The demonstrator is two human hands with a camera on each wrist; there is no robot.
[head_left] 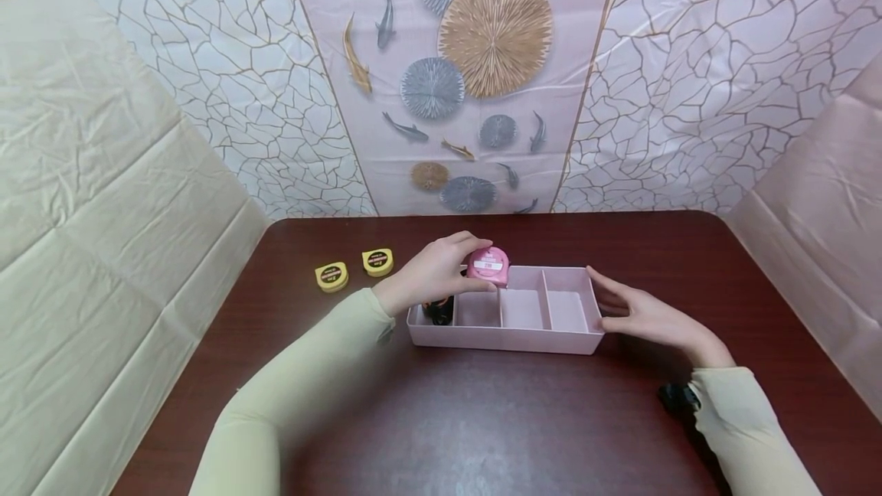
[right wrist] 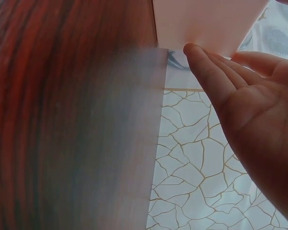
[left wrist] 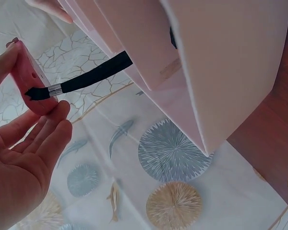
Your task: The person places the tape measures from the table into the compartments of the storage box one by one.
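Note:
A pink tape measure (head_left: 488,265) with a white label is pinched between the thumb and fingers of my left hand (head_left: 437,270), above a pale pink divided tray (head_left: 506,339). In the left wrist view a black wrist strap (left wrist: 96,74) hangs from the tape measure (left wrist: 32,79). Something black and orange (head_left: 439,310) sits in the tray's leftmost compartment, partly hidden by my left hand. At the tray's right end, my right hand (head_left: 651,318) touches the end wall with its fingers and thumb spread along it. The compartments to the right show bare floors.
Two yellow tape measures, one nearer (head_left: 332,277) and one farther back (head_left: 377,262), lie on the dark red-brown table (head_left: 441,419) left of the tray. Patterned cloth (head_left: 482,136) hangs behind the table, with cream cloth walls at both sides.

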